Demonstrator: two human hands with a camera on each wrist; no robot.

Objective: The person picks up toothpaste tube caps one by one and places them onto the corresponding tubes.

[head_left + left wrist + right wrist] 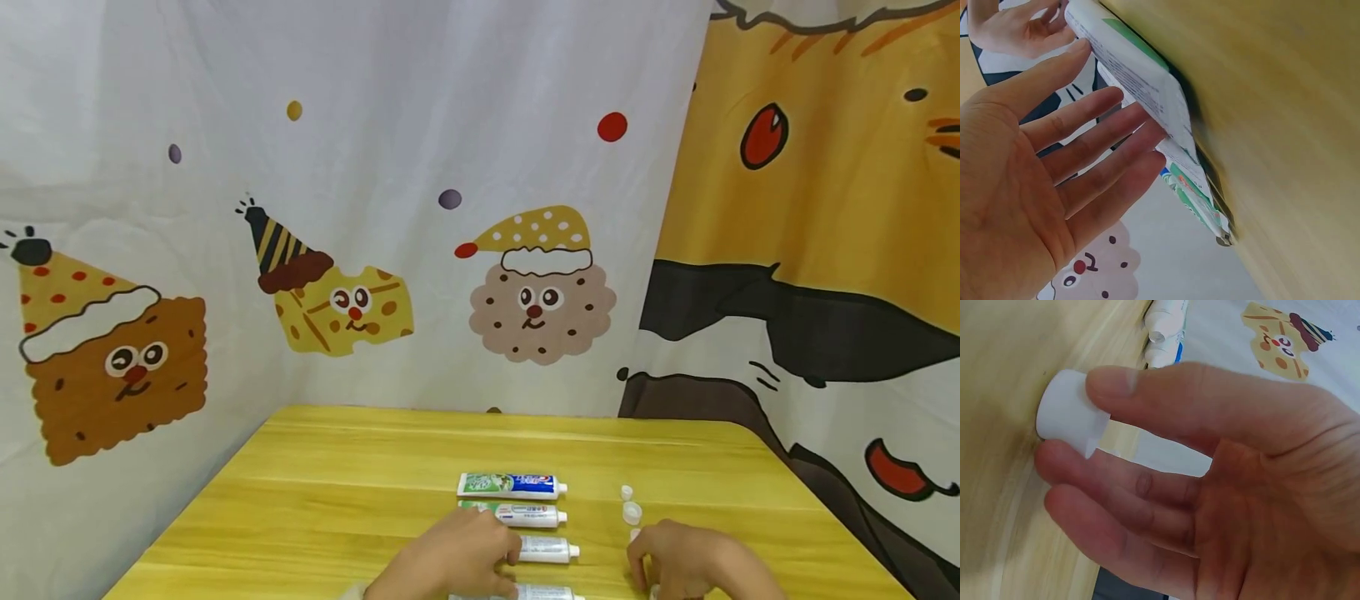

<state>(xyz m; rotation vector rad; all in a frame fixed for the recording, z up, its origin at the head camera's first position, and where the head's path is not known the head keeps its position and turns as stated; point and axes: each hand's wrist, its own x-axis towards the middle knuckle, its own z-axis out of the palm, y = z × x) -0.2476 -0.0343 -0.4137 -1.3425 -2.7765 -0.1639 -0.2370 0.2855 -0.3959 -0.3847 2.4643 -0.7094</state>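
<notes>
Across the yellow tabletop (337, 475), the left hand (461, 552) sits unclenched by the nearest toothpaste tube (543, 592); at its three o'clock the right hand (686, 557) pinches a white cap (1066, 411), probably placing it; letting go looks due.

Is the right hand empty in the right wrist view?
No, the right hand pinches a white cap.

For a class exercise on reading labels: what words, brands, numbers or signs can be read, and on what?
None legible with certainty.
Farthest tube: lettering on blue, too small.
Second tube: print too small.
Third tube: print too small.
Nearest tube: fine print, too blurred.
Cap in the right hand: no lettering shows.
</notes>
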